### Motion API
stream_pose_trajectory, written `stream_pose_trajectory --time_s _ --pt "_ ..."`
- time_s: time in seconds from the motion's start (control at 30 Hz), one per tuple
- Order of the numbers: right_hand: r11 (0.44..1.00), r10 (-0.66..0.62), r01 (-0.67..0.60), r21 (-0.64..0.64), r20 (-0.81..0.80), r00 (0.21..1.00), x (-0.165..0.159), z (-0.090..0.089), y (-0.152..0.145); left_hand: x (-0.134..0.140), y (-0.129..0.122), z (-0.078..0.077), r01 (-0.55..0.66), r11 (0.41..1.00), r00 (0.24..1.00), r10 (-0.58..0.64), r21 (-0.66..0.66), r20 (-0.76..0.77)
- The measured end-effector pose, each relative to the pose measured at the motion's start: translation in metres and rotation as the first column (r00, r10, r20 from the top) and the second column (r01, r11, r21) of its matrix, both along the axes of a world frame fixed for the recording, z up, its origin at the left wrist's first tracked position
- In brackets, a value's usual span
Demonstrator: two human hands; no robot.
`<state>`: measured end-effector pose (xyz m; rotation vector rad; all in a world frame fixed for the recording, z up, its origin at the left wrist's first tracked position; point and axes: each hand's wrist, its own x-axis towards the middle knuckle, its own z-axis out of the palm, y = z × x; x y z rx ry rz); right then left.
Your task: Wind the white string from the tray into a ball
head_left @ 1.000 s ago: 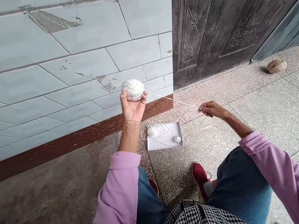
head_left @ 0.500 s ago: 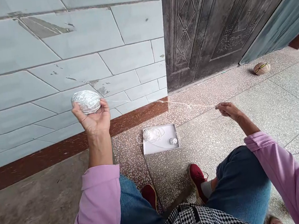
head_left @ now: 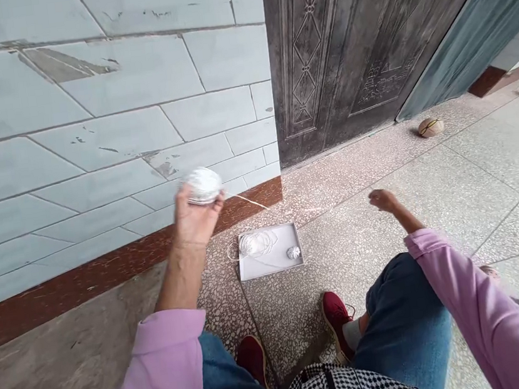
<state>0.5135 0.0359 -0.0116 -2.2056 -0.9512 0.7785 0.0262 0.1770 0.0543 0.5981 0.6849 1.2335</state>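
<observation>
Tray [head_left: 272, 266] on floor [head_left: 292, 307] | yarn [head_left: 251, 245] inside left (small ball [head_left: 294, 253] inside right) | wall [head_left: 131, 77] behind

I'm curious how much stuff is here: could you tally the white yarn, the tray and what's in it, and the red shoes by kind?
Yarn ball in the left hand: 1
Shallow white tray: 1
Looped yarn bundle: 1
Small white ball: 1
Red shoes: 2
Total: 6

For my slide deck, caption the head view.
Left hand holding a white yarn ball, right hand held apart, a shallow tray of yarn on the floor.
</observation>
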Motion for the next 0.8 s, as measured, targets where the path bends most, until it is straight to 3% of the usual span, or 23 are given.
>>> stream_pose_trajectory --time_s 0.07,0.17,0.23,0.3,0.4,0.5,0.63,0.8 --pt "0.994 0.099 -0.097 0.053 -0.041 0.994 -0.031 0.006 0.023 0.029 -0.016 -0.011 0.151 0.988 0.986 -0.150 0.016 -0.072" --pt "0.945 0.305 -0.278 0.173 -0.155 0.940 -0.095 0.016 0.054 0.069 -0.043 -0.021 0.401 0.916 0.900 -0.397 -0.016 -0.181" --pt "0.833 0.541 -0.450 0.321 -0.307 0.783 -0.138 0.022 0.066 0.085 -0.054 -0.024 0.475 0.879 0.860 -0.471 -0.028 -0.196" --pt "0.752 0.660 -0.533 0.389 -0.426 0.619 -0.170 0.025 0.071 0.091 -0.056 -0.024 0.483 0.876 0.859 -0.474 -0.004 -0.194" --pt "0.724 0.679 -0.566 0.393 -0.550 0.487 -0.190 0.026 0.069 0.088 -0.049 -0.023 0.475 0.878 0.867 -0.458 0.054 -0.196" --pt "0.727 0.677 -0.557 0.402 -0.560 0.479 -0.184 0.026 0.066 0.082 -0.041 -0.024 0.458 0.887 0.876 -0.438 0.062 -0.200" --pt "0.728 0.682 -0.575 0.374 -0.477 0.554 -0.176 0.026 0.064 0.079 -0.035 -0.027 0.339 0.941 0.926 -0.334 0.002 -0.175" --pt "0.654 0.752 -0.693 0.304 -0.367 0.548 -0.185 0.033 0.060 0.075 -0.029 -0.032 0.230 0.973 0.955 -0.227 -0.008 -0.193"
